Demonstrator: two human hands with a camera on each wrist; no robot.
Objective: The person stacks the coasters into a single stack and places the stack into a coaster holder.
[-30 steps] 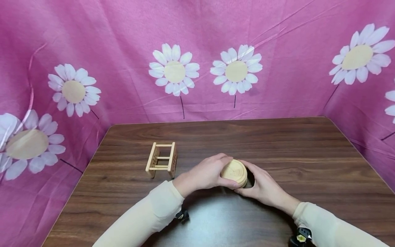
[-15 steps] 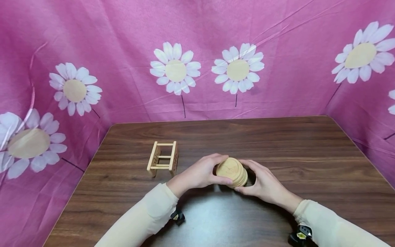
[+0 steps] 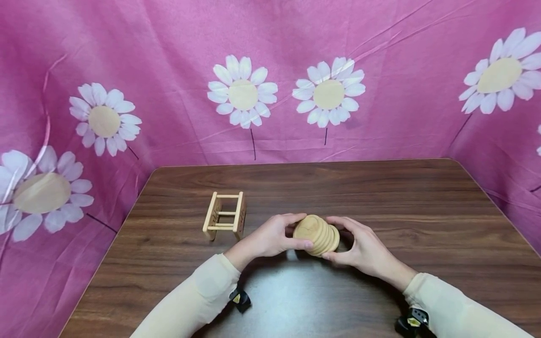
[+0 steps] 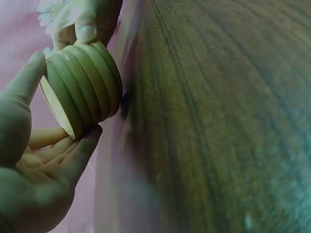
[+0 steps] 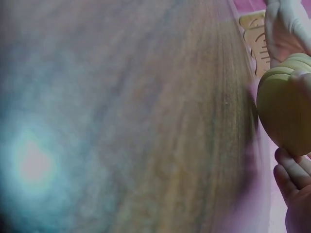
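Observation:
A stack of several round, pale wooden coasters [image 3: 318, 237] is held between the two hands over the table, tipped so its top face leans to the left. My left hand [image 3: 272, 238] grips the left end, thumb on the near side and fingers on the far side. On the opposite end, my right hand [image 3: 364, 248] pinches the stack between thumb and fingers. In the left wrist view the coasters [image 4: 82, 85] lie face to face, slightly offset. The right wrist view shows the broad flat face of the end coaster [image 5: 284, 111].
A small wooden rack [image 3: 240, 216] with slatted sides and crossbars stands on the table to the left of the hands. The brown wood-grain table [image 3: 401, 202] is bordered by a pink cloth [image 3: 177, 94] with white flowers at the back and sides.
Both hands have tilted the stack further over to the left, the left hand shifting left with it. The coasters have fanned out, so more of their edges show. The rack stays put.

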